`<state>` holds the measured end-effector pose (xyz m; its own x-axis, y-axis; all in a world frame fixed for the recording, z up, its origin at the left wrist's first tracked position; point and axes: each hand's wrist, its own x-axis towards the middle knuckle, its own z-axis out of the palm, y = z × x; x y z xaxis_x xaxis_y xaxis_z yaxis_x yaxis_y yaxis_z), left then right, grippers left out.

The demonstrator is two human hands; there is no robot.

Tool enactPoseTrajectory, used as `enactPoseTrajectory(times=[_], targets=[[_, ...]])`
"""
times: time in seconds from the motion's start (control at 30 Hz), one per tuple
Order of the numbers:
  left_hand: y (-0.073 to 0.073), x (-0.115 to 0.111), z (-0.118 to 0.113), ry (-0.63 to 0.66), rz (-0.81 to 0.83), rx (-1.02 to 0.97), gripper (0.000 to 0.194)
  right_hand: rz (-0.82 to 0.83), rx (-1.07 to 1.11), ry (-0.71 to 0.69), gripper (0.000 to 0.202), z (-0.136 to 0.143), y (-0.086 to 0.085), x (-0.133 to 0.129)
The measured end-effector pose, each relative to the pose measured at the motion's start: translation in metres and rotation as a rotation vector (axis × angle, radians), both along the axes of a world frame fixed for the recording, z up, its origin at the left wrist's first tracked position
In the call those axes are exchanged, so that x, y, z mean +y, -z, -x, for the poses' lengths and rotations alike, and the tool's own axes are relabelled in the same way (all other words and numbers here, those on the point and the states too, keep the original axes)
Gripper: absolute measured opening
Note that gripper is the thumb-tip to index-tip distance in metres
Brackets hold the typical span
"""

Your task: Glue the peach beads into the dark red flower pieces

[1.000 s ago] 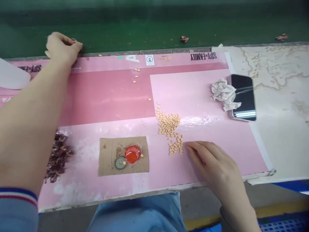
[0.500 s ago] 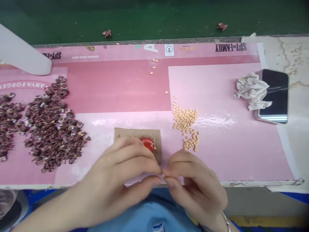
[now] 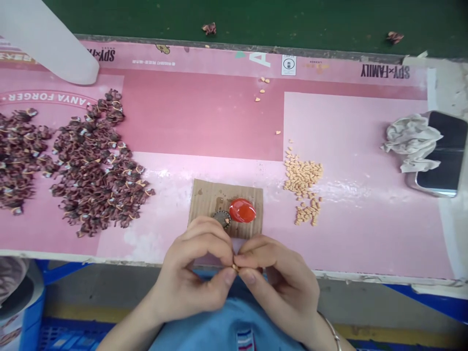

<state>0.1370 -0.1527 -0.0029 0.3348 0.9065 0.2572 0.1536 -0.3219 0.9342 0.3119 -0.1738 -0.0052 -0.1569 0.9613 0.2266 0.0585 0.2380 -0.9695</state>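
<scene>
My left hand (image 3: 199, 263) and my right hand (image 3: 281, 278) meet at the table's front edge, thumbs and forefingers pinched together. Between the fingertips shows a small tan piece (image 3: 235, 267), mostly covered by them. Just beyond the hands lies a square of brown cardboard (image 3: 204, 195). On it rest a glossy red oval piece (image 3: 243, 210) and a dark round disc (image 3: 221, 218) with a beaded rim, partly behind my left hand. To the right is a pile of small tan pieces (image 3: 303, 176) like the one in my fingers.
Dark reddish-brown bundles (image 3: 102, 175) with light ties are heaped at the left, under a white rounded object (image 3: 73, 53). At the right, crumpled tissue (image 3: 411, 139) lies against a phone (image 3: 440, 170). A few stray tan pieces (image 3: 262, 91) lie farther back. Green surface (image 3: 292, 24) beyond.
The camera view has shifted, so the table appears farther right. My left hand has drawn back from the cardboard, uncovering the red oval and the dark disc. Both hands still pinch together.
</scene>
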Motion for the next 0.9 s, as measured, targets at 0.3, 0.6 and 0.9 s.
enactPoseTrajectory(times=[0.3,0.6,0.9], targets=[[-0.001,-0.004,0.007,-0.015,-0.168,0.211,0.012,-0.117,-0.271,0.025,0.014,0.001,-0.003,0.004],[0.025,-0.001,0.084,-0.56,-0.385,0.895,0.026,-0.314,-0.578,0.269,0.023,-0.019,0.007,0.014],[0.019,0.02,0.116,-0.375,-0.251,1.004,0.036,-0.416,-0.721,0.304,0.021,-0.019,0.013,0.023]])
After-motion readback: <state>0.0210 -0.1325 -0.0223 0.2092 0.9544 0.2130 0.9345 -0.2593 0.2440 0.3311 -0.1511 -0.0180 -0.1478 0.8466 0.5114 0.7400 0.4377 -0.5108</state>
